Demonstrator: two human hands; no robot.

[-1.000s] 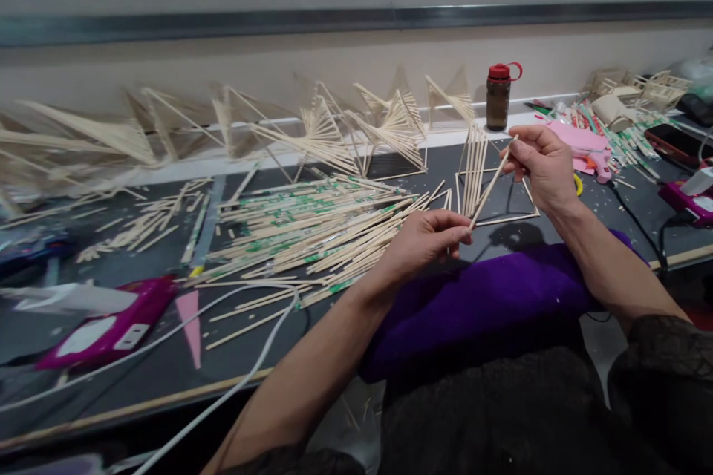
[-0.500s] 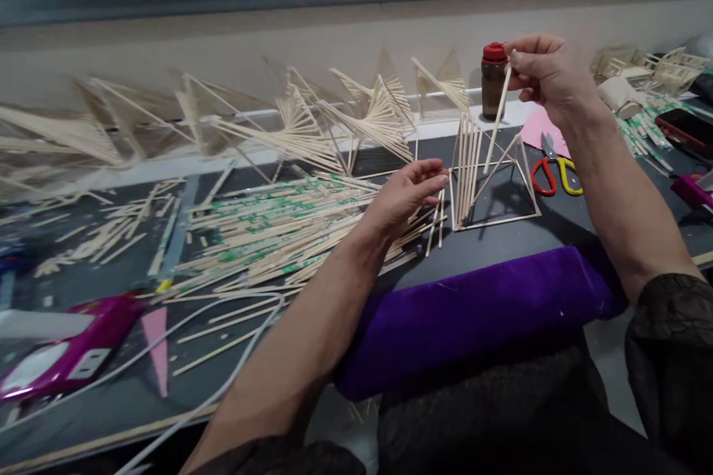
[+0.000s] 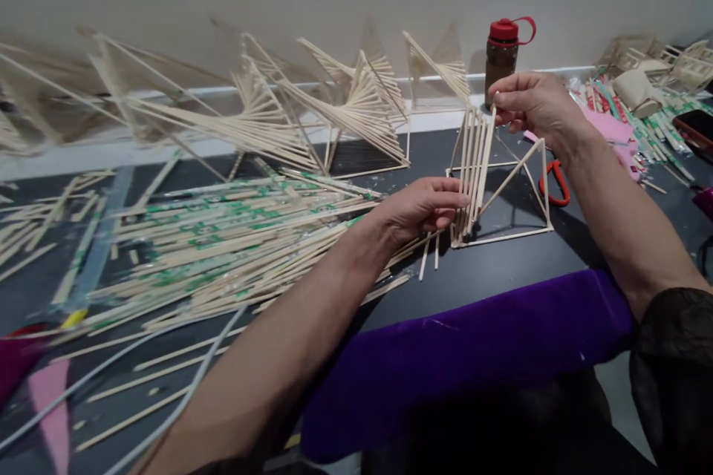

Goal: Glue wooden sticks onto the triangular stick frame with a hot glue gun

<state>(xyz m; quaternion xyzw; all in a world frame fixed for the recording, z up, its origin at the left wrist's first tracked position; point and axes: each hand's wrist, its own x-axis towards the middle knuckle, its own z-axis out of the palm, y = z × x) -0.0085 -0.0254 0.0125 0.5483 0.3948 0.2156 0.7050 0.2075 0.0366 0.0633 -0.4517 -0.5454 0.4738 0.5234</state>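
Observation:
My right hand [image 3: 532, 107] pinches the top end of a thin wooden chopstick [image 3: 489, 141], held steeply tilted. Its lower part comes down against the row of leaning sticks in a small chopstick frame [image 3: 506, 236]. That frame stands on the dark table, with a square base and a triangular right end. At its left side, my left hand [image 3: 426, 208] has thumb and finger closed on the leaning sticks, its other fingers curled under. Left of this hand lies a spread pile of chopsticks [image 3: 234, 237], many in clear and green wrappers.
Finished fan-like stick models [image 3: 356, 111] line the wall. Behind my right hand stands a red-capped bottle [image 3: 501, 52]. Red-handled scissors [image 3: 557, 184] and pink paper [image 3: 610, 133] lie to the right. A purple cushion [image 3: 473, 356] borders the table's front; a white cable [image 3: 206, 364] crosses lower left.
My right hand has lowered the chopstick left to the row of sticks. My left hand has moved in and closed on the frame's left side. The view has shifted right and down.

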